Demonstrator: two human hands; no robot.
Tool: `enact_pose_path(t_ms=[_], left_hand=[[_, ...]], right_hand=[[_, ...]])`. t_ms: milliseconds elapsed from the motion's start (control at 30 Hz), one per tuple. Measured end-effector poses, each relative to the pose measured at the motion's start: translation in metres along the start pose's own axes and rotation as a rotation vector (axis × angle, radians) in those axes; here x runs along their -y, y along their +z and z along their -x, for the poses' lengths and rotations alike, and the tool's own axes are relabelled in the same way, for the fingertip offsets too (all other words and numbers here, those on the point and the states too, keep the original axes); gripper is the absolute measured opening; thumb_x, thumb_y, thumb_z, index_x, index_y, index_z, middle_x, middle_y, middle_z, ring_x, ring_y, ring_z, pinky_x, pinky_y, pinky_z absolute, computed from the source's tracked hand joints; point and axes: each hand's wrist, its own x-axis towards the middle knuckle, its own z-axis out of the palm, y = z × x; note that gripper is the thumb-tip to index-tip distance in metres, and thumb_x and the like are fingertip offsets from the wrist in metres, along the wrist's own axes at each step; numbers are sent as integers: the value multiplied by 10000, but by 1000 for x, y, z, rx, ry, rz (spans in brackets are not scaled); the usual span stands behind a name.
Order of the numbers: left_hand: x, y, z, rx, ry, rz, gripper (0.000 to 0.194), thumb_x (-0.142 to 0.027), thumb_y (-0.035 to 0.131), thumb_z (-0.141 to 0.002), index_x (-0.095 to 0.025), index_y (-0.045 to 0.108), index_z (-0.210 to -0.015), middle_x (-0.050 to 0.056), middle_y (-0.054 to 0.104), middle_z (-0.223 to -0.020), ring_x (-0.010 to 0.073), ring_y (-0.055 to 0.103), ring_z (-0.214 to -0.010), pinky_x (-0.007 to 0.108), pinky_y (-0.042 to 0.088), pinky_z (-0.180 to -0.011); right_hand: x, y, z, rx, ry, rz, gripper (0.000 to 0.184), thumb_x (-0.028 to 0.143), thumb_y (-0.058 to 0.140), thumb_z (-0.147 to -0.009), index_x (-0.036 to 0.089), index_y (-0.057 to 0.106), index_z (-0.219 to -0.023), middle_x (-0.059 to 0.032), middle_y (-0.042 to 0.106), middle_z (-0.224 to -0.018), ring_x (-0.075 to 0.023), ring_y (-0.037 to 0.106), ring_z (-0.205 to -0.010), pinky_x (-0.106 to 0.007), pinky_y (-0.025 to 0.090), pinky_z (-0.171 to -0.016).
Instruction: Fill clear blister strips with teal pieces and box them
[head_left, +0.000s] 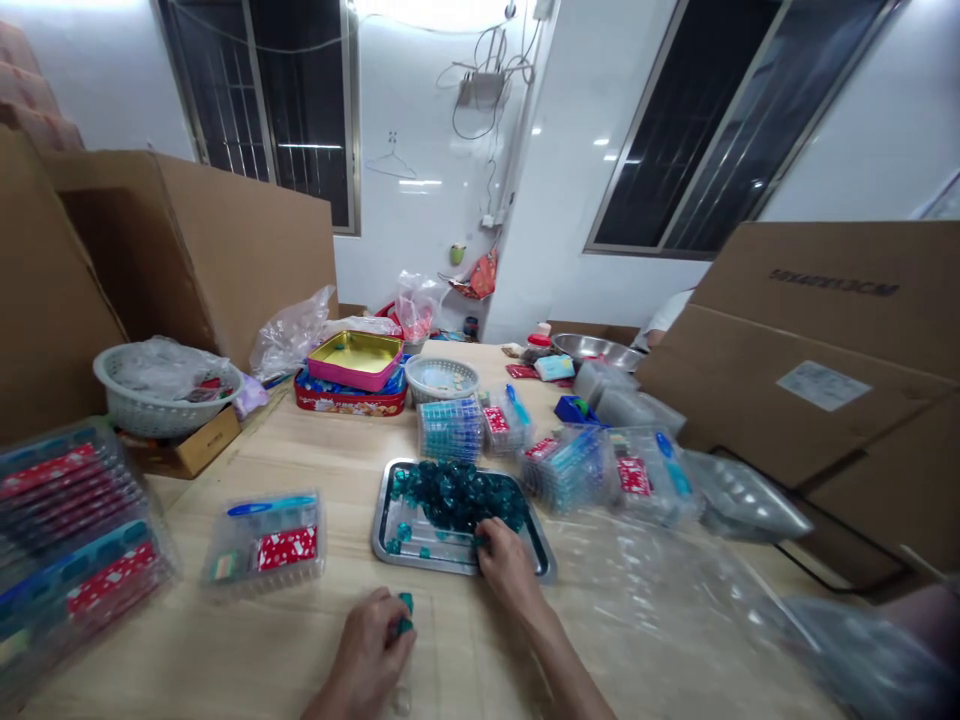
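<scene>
While your right hand [510,568] lies over the near edge of the steel tray [390,530], its fingers [484,540] curl down against the heap of teal pieces [457,495]. (You can't tell from this view whether they have pinched one.) A few loose teal pieces sit apart from the heap on the tray's bare left side. Your left hand [367,650] is closed, gripping a small cluster of the teal pieces between thumb and fingers, just off the tray and above the wooden table [247,650].

To the left of your hands lies a clear plastic box [262,545] holding a blue strip and a red printed card, with a stack of similar boxes [75,540] at the near left. Farther off are a white plastic basket [169,390], a pink tin with a gold interior [355,360] on a red tin [349,400], and a smaller white basket [441,378]. More clear boxes [570,470] fill the right side of the table, beyond them a steel bowl [596,350]. Large cardboard sheets [795,350] stand at the right, and another person's white sleeve [664,315] shows behind them.
</scene>
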Motion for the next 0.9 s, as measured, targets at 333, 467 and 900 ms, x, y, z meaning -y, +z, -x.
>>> enact_pose_path(t_ms=[333, 467, 900], left_hand=[[-39, -9, -10, -98, -292, 925, 158, -214, 637, -550, -138, 590, -680, 6, 594, -611, 121, 528, -553, 214, 394, -511], [-38, -11, -3, -115, -392, 1056, 143, -151, 644, -487, -130, 575, -610, -37, 542, -494, 73, 444, -442, 187, 317, -446], [2, 3, 17, -56, -294, 335, 180, -41, 469, -524, -149, 594, -596, -15, 544, -540, 129, 511, -536, 219, 352, -523]], right_hand=[[63, 13, 52, 413, 343, -1061, 245, 218, 762, -538, 173, 573, -689, 38, 589, -623, -109, 531, -571, -218, 376, -577], [74, 19, 66, 488, 377, -1192, 324, 252, 823, -490, 176, 562, -668, 34, 613, -616, -113, 551, -563, -220, 384, -572], [72, 45, 86, 412, 181, -624, 62, 120, 520, -583, 170, 555, -586, 31, 506, -533, -116, 452, -524, -214, 310, -510]])
